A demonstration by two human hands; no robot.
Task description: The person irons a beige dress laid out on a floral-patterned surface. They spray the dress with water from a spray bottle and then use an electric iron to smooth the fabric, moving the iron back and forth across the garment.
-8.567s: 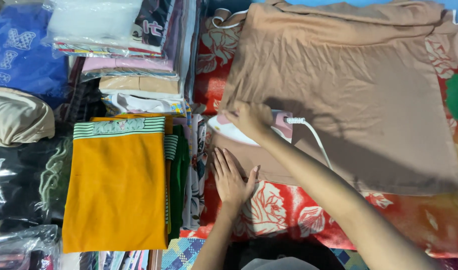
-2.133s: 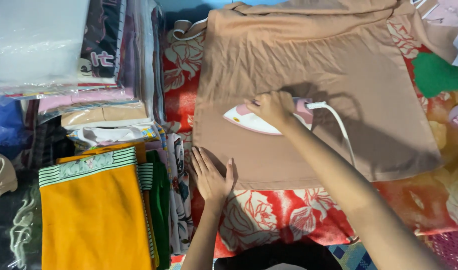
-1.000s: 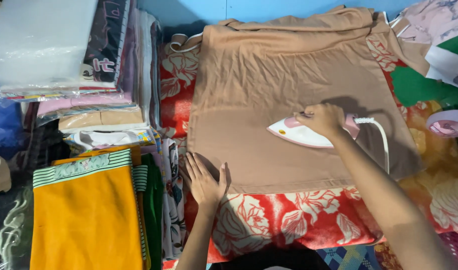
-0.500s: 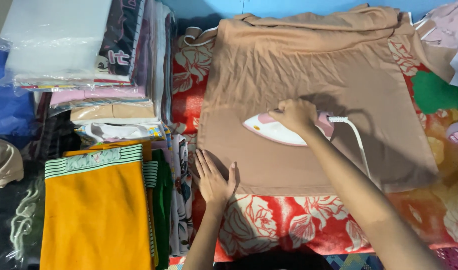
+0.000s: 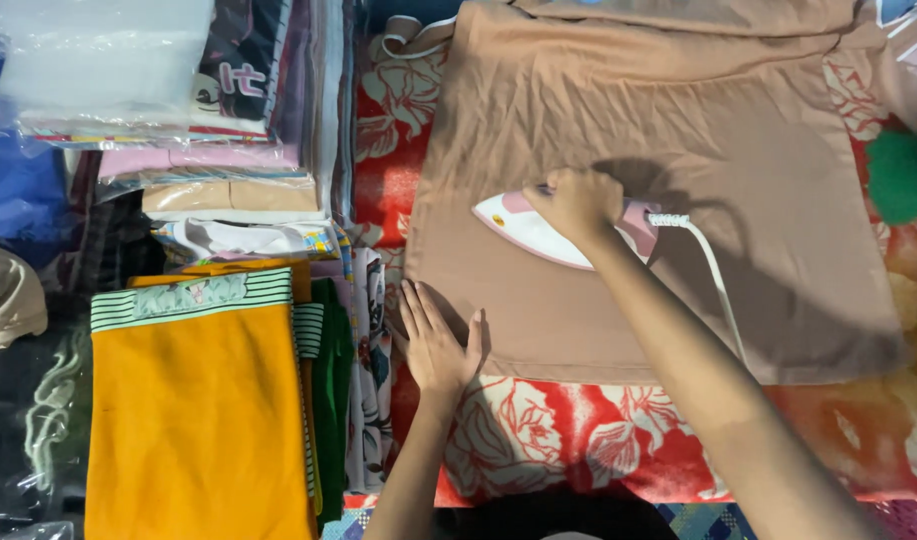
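A light brown garment (image 5: 668, 130) lies spread flat on a red floral cloth (image 5: 578, 445). My right hand (image 5: 576, 203) grips the handle of a white and pink iron (image 5: 523, 228), which rests on the garment's left middle with its tip pointing left. A white cord (image 5: 713, 275) trails from the iron's back toward me. My left hand (image 5: 436, 345) lies flat, fingers apart, pressing the garment's lower left corner.
To the left stands a folded orange garment with a green striped band (image 5: 193, 400), on other folded clothes. Behind it is a stack of folded clothes (image 5: 223, 170) with a clear plastic bag (image 5: 98, 60) on top. A green cloth (image 5: 903, 175) lies at the right edge.
The iron slid right across the garment, then came back left to the left middle. My left hand stayed flat on the lower left corner.
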